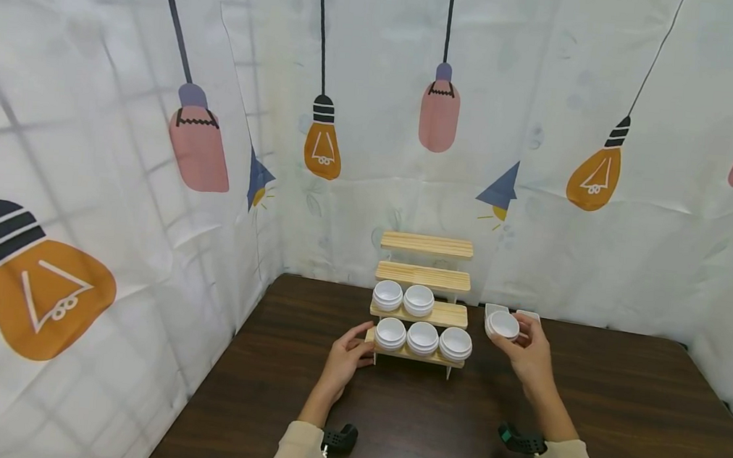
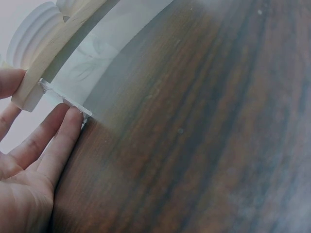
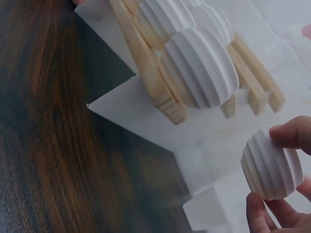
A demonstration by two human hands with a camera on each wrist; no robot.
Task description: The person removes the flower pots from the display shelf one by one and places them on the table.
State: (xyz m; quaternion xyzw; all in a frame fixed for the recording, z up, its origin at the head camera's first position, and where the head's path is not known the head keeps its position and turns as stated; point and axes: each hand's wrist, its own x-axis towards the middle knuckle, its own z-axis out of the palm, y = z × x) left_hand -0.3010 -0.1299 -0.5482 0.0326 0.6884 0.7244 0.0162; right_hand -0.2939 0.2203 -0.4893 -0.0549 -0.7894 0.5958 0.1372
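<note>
A tiered wooden display stand (image 1: 424, 274) with clear supports stands at the back of the table. Three small white ribbed bowls (image 1: 422, 339) sit in a row on its lowest tier. Two more white bowls (image 1: 388, 296) are on the tier above, at the left and middle. My left hand (image 1: 343, 358) grips the left end of the lowest wooden board (image 2: 35, 80), with fingertips against the clear support (image 2: 73, 102). To the right of the stand, my right hand (image 1: 531, 354) pinches a white ribbed bowl (image 3: 272, 165) between thumb and fingers, its opening upward.
Behind the held bowl, white square-edged pieces (image 1: 528, 314) lie near the back edge of the dark wooden table (image 1: 428, 423); one white piece (image 3: 206, 208) shows below the stand. The two upper tiers (image 1: 427, 245) carry no bowls. A printed curtain (image 1: 355, 206) hangs close behind.
</note>
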